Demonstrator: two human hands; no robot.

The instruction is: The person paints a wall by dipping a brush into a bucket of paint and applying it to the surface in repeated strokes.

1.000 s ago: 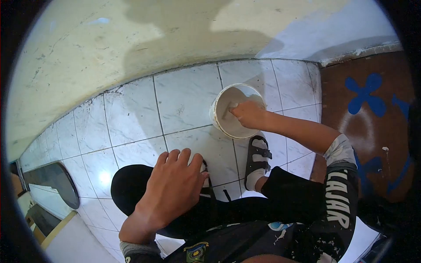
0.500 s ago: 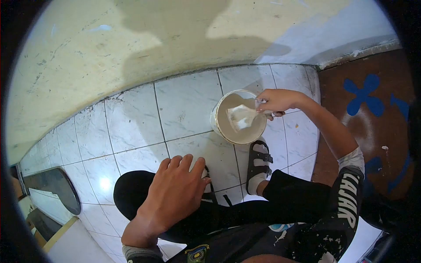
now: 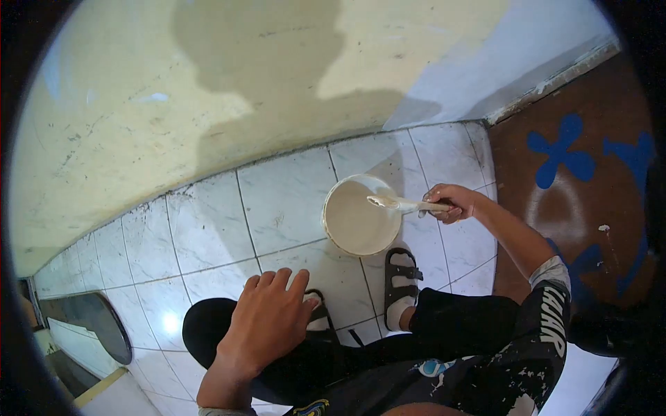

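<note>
A white bucket (image 3: 334,237) with whitish paint (image 3: 355,220) inside stands on the tiled floor, in front of my feet. At its right, my right hand (image 3: 449,202) is closed around the handle of a paintbrush (image 3: 404,204). The brush is seen edge-on, its white-coated head above the bucket's opening. My left hand (image 3: 269,320) lies over my bent left knee, back up, fingers stretched forward and slightly bent. Nothing shows in it, though its palm is hidden.
Ahead rises a yellowish wall (image 3: 125,132), partly white (image 3: 479,76) toward the right. A brown panel with blue flower shapes (image 3: 560,151) borders the floor at right. My sandalled foot (image 3: 402,284) is close to the bucket. A dark rounded object (image 3: 111,324) is at far left.
My right hand has moved the paintbrush up and slightly right, turning it from flat face to edge-on. The view has shifted a little; my left hand stays at the knee.
</note>
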